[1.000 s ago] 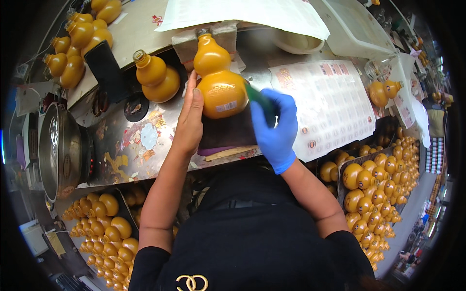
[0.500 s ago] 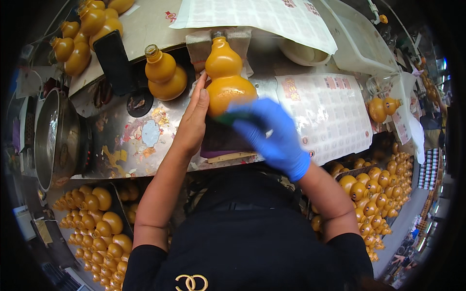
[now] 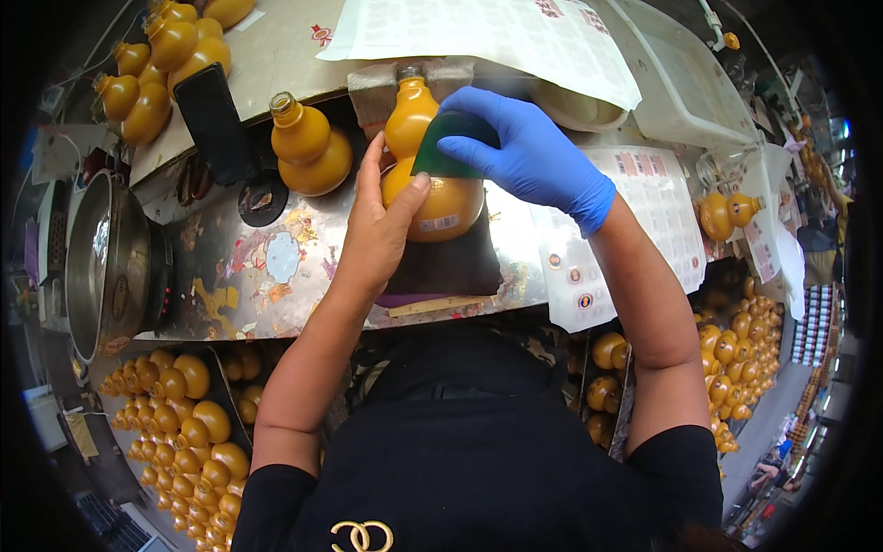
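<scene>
A yellow gourd-shaped bottle (image 3: 448, 204) lies on a dark pad (image 3: 451, 271), its neck pointing away onto a folded cloth (image 3: 370, 92). My bare left hand (image 3: 386, 207) rests along the bottle's left side, fingers stretched and thumb on its lower bulb. In a blue glove, my right hand (image 3: 529, 147) grips a green flat scraper (image 3: 460, 147), which lies over the bottle's waist. Near the bottom of the lower bulb sits a small printed label (image 3: 439, 223). Left of it stands a second gourd bottle (image 3: 311, 147).
Label sheets (image 3: 635, 212) lie at the right, with another sheet (image 3: 487, 37) at the back. A metal pan (image 3: 101, 267) and a phone (image 3: 213, 120) stand at the left. Many gourd bottles (image 3: 184, 432) fill crates below. A white tub (image 3: 676, 78) is at the back right.
My right hand has moved up and away with the scraper, from the bottle's base to its waist. The label on the lower bulb now shows. The right-hand label sheet has shifted.
</scene>
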`<state>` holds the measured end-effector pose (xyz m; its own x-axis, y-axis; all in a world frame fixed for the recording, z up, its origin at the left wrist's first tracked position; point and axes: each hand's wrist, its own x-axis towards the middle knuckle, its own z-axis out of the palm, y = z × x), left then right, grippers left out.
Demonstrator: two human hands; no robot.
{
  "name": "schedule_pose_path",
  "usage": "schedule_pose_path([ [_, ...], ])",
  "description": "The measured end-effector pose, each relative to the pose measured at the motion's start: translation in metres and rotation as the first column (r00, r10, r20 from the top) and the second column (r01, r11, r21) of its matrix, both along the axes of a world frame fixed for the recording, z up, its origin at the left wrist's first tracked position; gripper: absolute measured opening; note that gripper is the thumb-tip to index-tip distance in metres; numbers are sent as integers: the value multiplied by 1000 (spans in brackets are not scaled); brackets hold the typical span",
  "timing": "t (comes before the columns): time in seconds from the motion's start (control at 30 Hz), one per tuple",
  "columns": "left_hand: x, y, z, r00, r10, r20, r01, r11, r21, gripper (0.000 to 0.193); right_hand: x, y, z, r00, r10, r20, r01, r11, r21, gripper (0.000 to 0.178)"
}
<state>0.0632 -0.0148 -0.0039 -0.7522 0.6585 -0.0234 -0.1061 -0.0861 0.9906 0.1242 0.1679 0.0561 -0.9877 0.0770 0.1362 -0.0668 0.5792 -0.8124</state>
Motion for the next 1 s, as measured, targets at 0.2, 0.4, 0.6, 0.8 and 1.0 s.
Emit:
schedule_pose_path([
  [0.2,0,-1,-9,991,1,137,-17,993,118,57,2,2,2,996,52,-68,-64,981,-185,26],
  [0.4,2,-3,-11,989,3,148,-26,988,150,53,-8,-1,5,995,101,17,-102,991,88,30],
  [0.6,8,-5,-5,995,-17,-100,12,999,-46,69,-10,-4,3,998,47,-41,-41,990,138,32],
  [0.8,0,-9,-14,990,-47,-136,40,998,-50,73,25,-37,-19,897,-393,-204,325,897,-299,28],
  [1.0,-2,-11,-19,974,-68,-216,45,993,-106,71,47,-57,-51,807,-564,-174,500,811,-304,33],
])
